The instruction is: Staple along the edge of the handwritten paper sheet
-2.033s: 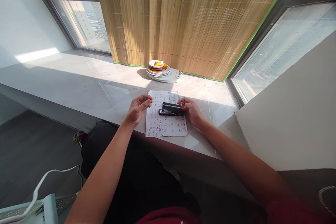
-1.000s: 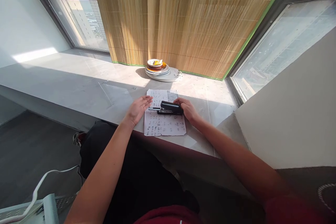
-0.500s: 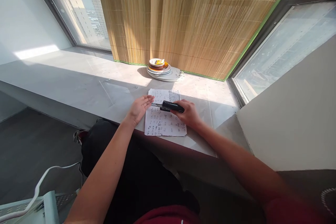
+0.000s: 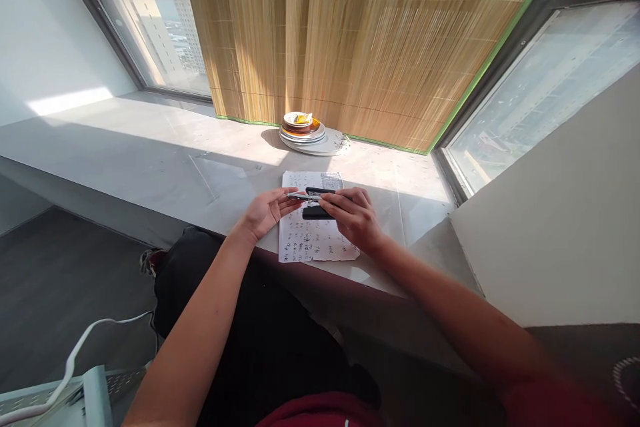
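Note:
A black stapler [image 4: 319, 213] is held over a sheet of handwritten paper [image 4: 320, 248] near the ledge's front edge. Its parts are swung apart, and the metal staple channel sticks out toward the left. My right hand [image 4: 357, 217] grips the stapler's rear end, fingers wrapped around it. My left hand [image 4: 265, 212] is turned partly palm up, its fingers stretched out around the tip of the metal channel. Whether those fingers press on the tip is hard to make out.
A stack of plates [image 4: 303, 136] stands at the back of the ledge [image 4: 150, 140], below a bamboo blind [image 4: 340, 47]. A wall [image 4: 560, 213] rises on the right. At lower left, a white cable [image 4: 75, 353] runs over a light-coloured rack [image 4: 97, 393].
The stapler has been turned and its parts spread wider apart. My left hand has rolled from edge-on to palm up beneath the metal tip. The paper has shifted slightly.

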`<state>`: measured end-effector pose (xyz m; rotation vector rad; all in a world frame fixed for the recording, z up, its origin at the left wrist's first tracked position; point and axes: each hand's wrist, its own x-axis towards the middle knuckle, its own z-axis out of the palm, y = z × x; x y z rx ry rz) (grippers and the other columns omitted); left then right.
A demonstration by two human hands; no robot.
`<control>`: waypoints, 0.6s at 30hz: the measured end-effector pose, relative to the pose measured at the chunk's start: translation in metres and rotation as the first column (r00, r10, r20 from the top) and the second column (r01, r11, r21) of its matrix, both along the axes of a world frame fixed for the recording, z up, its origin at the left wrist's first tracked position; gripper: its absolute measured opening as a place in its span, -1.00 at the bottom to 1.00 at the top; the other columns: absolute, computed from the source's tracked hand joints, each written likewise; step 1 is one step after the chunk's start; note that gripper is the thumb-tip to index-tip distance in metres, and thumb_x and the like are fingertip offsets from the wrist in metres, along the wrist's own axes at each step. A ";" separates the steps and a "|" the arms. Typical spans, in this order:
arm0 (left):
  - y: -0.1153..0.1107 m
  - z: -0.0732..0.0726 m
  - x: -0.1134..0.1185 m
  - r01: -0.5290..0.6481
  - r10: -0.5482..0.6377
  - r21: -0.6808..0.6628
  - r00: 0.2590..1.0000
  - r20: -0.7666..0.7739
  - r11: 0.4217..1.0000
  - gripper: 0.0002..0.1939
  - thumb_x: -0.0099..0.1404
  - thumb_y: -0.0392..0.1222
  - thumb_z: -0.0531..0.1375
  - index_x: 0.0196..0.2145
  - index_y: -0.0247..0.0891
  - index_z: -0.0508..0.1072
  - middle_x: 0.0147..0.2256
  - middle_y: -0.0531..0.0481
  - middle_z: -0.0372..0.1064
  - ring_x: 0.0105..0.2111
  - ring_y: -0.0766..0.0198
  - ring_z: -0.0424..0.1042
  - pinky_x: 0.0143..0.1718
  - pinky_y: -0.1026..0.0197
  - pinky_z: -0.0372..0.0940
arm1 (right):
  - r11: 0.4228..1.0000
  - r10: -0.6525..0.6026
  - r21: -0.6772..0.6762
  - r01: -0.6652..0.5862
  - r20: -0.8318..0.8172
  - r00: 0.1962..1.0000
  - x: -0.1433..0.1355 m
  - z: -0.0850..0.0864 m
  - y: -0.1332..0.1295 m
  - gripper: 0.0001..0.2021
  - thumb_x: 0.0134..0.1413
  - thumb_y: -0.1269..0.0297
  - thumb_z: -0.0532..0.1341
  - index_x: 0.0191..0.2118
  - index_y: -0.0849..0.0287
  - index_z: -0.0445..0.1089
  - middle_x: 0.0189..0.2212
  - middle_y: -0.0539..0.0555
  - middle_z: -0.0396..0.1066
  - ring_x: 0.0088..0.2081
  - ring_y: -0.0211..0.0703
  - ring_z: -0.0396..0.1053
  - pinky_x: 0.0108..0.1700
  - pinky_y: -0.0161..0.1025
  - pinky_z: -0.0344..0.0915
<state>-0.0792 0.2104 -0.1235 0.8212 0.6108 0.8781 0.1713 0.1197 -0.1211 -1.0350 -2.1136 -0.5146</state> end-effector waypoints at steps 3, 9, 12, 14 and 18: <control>0.002 -0.004 -0.001 0.015 -0.015 0.026 1.000 -0.009 1.000 -0.71 0.50 -0.40 0.13 0.06 -0.55 0.56 0.07 -0.43 0.53 0.08 -0.01 0.57 0.21 0.07 0.46 | 0.999 -0.016 0.031 0.016 0.013 1.000 0.000 0.002 0.000 -0.60 0.36 0.56 0.20 0.12 -0.03 0.57 0.10 -0.02 0.61 0.02 0.01 0.43 0.08 0.01 0.32; 0.002 -0.007 -0.003 0.067 -0.062 0.099 0.997 -0.054 0.993 -0.73 0.51 -0.38 0.21 0.09 -0.51 0.58 0.12 -0.39 0.50 0.12 -0.04 0.55 0.19 0.11 0.48 | 0.991 -0.021 0.135 0.013 0.061 0.998 -0.001 0.005 -0.001 -0.66 0.36 0.54 0.23 0.07 0.00 0.57 0.11 0.00 0.61 0.00 -0.02 0.41 0.06 -0.02 0.29; 0.000 -0.005 -0.002 0.052 -0.045 0.086 0.996 -0.079 0.995 -0.75 0.53 -0.39 0.18 0.05 -0.52 0.60 0.08 -0.40 0.53 0.07 -0.02 0.58 0.16 0.13 0.50 | 0.992 -0.026 0.128 0.015 0.081 0.996 -0.001 0.006 -0.002 -0.67 0.37 0.53 0.24 0.07 -0.03 0.58 0.11 -0.02 0.61 0.01 -0.03 0.40 0.08 -0.03 0.27; -0.002 -0.002 -0.001 0.046 -0.040 0.072 0.995 -0.094 0.996 -0.75 0.54 -0.40 0.16 0.03 -0.53 0.60 0.06 -0.40 0.54 0.04 0.00 0.59 0.14 0.14 0.50 | 0.993 -0.034 0.119 0.023 0.090 0.995 -0.001 0.007 -0.003 -0.67 0.37 0.52 0.25 0.07 -0.04 0.58 0.11 -0.03 0.60 0.02 -0.03 0.39 0.08 -0.03 0.26; -0.005 0.002 0.000 0.066 -0.057 0.071 0.991 -0.122 0.995 -0.74 0.55 -0.43 0.14 0.03 -0.53 0.61 0.06 -0.40 0.54 0.06 0.02 0.58 0.15 0.15 0.49 | 0.991 -0.020 0.133 0.010 0.073 0.997 -0.002 0.006 -0.002 -0.67 0.35 0.54 0.25 0.05 -0.02 0.59 0.12 -0.01 0.60 0.01 -0.02 0.39 0.06 -0.02 0.27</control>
